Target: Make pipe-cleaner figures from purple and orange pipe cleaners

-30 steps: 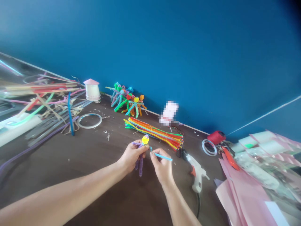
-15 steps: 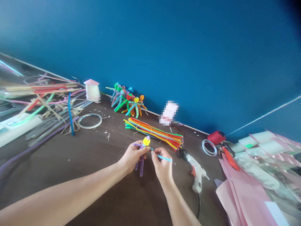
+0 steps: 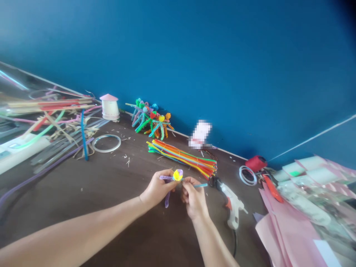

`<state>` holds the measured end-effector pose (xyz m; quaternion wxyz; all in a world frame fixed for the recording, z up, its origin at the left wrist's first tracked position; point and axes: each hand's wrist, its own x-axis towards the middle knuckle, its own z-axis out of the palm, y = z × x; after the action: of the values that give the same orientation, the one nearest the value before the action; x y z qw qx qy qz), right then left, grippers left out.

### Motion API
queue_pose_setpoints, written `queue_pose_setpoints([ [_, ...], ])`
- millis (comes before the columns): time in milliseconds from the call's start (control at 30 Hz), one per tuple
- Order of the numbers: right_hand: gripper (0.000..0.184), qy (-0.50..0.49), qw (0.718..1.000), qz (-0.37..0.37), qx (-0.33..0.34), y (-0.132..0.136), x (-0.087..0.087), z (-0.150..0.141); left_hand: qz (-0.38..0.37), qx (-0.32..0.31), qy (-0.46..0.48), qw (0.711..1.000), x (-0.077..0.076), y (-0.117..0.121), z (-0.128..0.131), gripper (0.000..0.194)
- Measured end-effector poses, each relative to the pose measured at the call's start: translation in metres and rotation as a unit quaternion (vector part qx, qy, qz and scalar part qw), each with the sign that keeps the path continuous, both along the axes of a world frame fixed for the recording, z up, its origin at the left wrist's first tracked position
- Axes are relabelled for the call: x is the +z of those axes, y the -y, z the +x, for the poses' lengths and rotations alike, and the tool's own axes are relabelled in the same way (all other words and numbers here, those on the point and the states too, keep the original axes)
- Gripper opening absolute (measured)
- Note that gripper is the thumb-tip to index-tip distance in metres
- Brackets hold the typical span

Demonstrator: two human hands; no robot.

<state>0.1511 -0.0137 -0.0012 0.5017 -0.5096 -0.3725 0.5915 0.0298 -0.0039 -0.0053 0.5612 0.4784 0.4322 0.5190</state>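
My left hand [image 3: 156, 190] is closed round a small purple pipe-cleaner figure [image 3: 168, 187] with a yellow head [image 3: 177, 175], held above the dark table. My right hand [image 3: 194, 197] pinches a light blue pipe cleaner [image 3: 200, 185] right beside the figure's head. The two hands are almost touching. A bundle of coloured pipe cleaners [image 3: 183, 156] lies on the table just beyond them.
A white glue gun [image 3: 231, 202] lies right of my hands, with its cord running toward me. Finished pipe-cleaner figures [image 3: 150, 118] stand by the blue wall. Pink paper sheets [image 3: 280, 230], a red thread spool [image 3: 255, 163], tape rings [image 3: 106, 142] and a heap of sticks [image 3: 47, 115] surround the table [image 3: 111, 207].
Both hands have drawn closer together and slightly lower. The figure has tilted right, its head now next to my right fingers. Less of the blue pipe cleaner shows past my right hand.
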Motion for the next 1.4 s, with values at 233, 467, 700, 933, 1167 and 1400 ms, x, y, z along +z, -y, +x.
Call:
queue_pose_setpoints([
  [233, 0.019, 0.044, 0.997, 0.055, 0.026, 0.0, -0.004, 0.001, -0.108, 0.022, 0.093, 0.99, 0.001, -0.002, 0.001, 0.024],
  [467, 0.019, 0.148, 0.982, 0.118, 0.011, -0.001, -0.008, 0.002, -0.14, 0.008, 0.139, 0.98, 0.001, -0.005, 0.0, 0.024],
  [700, 0.019, 0.075, 0.993, 0.078, -0.036, -0.002, -0.004, 0.003, -0.14, -0.107, 0.181, 0.968, 0.0, -0.005, -0.004, 0.024],
  [933, 0.019, -0.062, 0.995, 0.037, -0.061, -0.008, -0.005, 0.011, -0.168, -0.164, 0.181, 0.955, 0.0, -0.005, -0.003, 0.024],
  [1167, 0.019, -0.101, 0.993, -0.022, -0.056, -0.01, -0.001, 0.01, -0.153, -0.164, 0.207, 0.952, -0.001, -0.004, -0.003, 0.023],
  [1400, 0.021, -0.127, 0.991, -0.021, -0.025, -0.011, -0.004, 0.012, -0.191, -0.185, 0.284, 0.921, 0.0, -0.009, -0.011, 0.018],
])
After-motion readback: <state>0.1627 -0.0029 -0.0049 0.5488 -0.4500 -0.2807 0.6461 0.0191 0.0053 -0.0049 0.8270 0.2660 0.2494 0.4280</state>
